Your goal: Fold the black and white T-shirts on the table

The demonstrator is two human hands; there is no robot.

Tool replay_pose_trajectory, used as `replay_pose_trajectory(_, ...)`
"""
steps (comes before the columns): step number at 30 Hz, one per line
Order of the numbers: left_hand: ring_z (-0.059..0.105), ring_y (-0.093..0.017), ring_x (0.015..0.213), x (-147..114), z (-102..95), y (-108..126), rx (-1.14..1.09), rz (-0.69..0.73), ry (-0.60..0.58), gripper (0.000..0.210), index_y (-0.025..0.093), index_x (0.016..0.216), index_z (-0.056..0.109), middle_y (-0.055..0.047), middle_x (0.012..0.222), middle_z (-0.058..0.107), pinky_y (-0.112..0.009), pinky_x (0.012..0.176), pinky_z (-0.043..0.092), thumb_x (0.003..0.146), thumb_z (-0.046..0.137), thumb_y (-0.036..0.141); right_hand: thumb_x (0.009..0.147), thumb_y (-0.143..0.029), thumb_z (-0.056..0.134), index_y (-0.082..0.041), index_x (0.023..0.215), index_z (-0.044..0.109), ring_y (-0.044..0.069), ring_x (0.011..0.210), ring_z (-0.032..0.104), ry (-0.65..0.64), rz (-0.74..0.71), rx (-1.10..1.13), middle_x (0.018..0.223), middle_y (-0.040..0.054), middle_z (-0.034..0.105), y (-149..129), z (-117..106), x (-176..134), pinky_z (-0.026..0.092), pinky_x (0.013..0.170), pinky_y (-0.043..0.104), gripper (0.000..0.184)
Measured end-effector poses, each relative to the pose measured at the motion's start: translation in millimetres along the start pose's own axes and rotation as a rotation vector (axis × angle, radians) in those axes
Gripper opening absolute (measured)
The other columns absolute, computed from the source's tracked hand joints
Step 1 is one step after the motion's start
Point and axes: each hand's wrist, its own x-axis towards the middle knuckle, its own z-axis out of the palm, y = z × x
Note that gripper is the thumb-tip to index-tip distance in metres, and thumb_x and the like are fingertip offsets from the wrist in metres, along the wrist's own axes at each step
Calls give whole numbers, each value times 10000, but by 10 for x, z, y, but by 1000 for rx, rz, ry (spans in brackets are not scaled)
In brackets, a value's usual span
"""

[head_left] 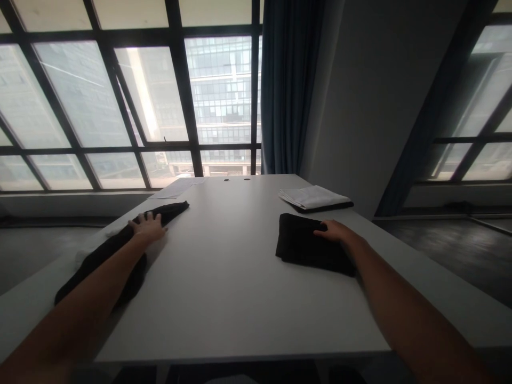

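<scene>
On the left side of the white table (224, 298), a black garment (104, 256) lies loosely bunched in a long strip. My left hand (149, 228) rests on it with fingers spread. To the right lies a black garment (306, 242) folded into a flat rectangle. My right hand (336, 232) holds this folded garment at its upper right edge; some of the fingers are hidden. My right forearm passes beside its right end.
Behind the folded garment, a stack of folded white cloth (320, 196) lies over something black near the right edge. White paper sheets (176, 188) lie at the far left. Beyond the table are windows, a blue curtain (286, 90) and a pillar (368, 96).
</scene>
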Motion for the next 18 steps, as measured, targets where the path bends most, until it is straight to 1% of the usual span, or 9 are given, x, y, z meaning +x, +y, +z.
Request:
replay_pose_trajectory(2, 210, -486, 1528, -242, -83, 368, -3, 228, -21, 745, 140, 1608, 370, -228, 1680, 263, -746, 1121, 236, 978, 416, 535, 802, -504, 752, -144, 1230, 739, 379, 1207, 659, -17, 10, -12, 1303, 207, 700, -103, 19, -24, 516, 1017, 468, 560)
replay_pose_trajectory(4, 336, -426, 1497, -558, -102, 742, -77, 439, -104, 751, 173, 1595, 402, -210, 1646, 357, -668, 1152, 281, 975, 405, 597, 800, -496, 762, -145, 1198, 747, 384, 1225, 646, 2, -59, 39, 1288, 205, 707, -327, 42, -78, 502, 1038, 477, 531)
replay_pose_trajectory(6, 409, -387, 1466, -876, -70, 1044, -146, 653, -187, 738, 240, 1557, 466, -175, 1616, 427, -611, 1178, 287, 940, 464, 646, 813, -459, 765, -160, 1210, 735, 358, 1219, 651, -2, -178, 206, 1294, 185, 708, -618, 83, -153, 509, 1038, 458, 498)
replay_pose_trajectory(8, 391, -385, 1481, -1123, -21, 1236, -182, 779, -243, 718, 277, 1524, 506, -162, 1619, 427, -604, 1186, 280, 913, 525, 655, 868, -386, 711, -187, 1280, 691, 297, 1151, 688, -50, -296, 469, 1343, 153, 688, -914, 147, -238, 555, 971, 414, 458)
replay_pose_trajectory(10, 370, -397, 1491, -1267, 15, 1314, -206, 803, -242, 690, 256, 1507, 522, -170, 1629, 406, -602, 1186, 285, 917, 548, 614, 909, -267, 627, -193, 1329, 648, 235, 1031, 726, -97, -337, 645, 1384, 140, 662, -1162, 224, -319, 588, 877, 362, 427)
replay_pose_trajectory(11, 364, -398, 1493, -1304, 26, 1319, -216, 799, -233, 676, 239, 1505, 522, -173, 1632, 400, -599, 1188, 285, 927, 546, 589, 899, -206, 610, -188, 1330, 643, 213, 981, 732, -101, -344, 642, 1363, 139, 672, -1259, 261, -354, 585, 855, 338, 433)
replay_pose_trajectory(14, 341, -387, 1509, -1345, 38, 1273, -244, 799, -210, 644, 221, 1522, 494, -157, 1645, 383, -599, 1209, 258, 964, 511, 543, 846, -137, 636, -177, 1209, 711, 220, 974, 715, -43, -391, 369, 1200, 132, 730, -1440, 342, -440, 544, 883, 322, 373)
replay_pose_trajectory(16, 325, -387, 1518, -1356, 46, 1245, -271, 803, -195, 630, 214, 1526, 487, -152, 1647, 380, -604, 1214, 254, 979, 494, 526, 849, -180, 648, -172, 1079, 756, 267, 1042, 687, 11, -423, 170, 1141, 141, 732, -1494, 365, -483, 512, 915, 357, 254)
replay_pose_trajectory(18, 363, -391, 1498, -1368, 56, 1246, -307, 797, -161, 606, 189, 1496, 520, -170, 1620, 421, -599, 1210, 272, 978, 508, 501, 857, -220, 633, -170, 966, 769, 282, 1040, 674, 40, -433, 94, 1111, 141, 728, -1529, 368, -515, 495, 909, 374, 182)
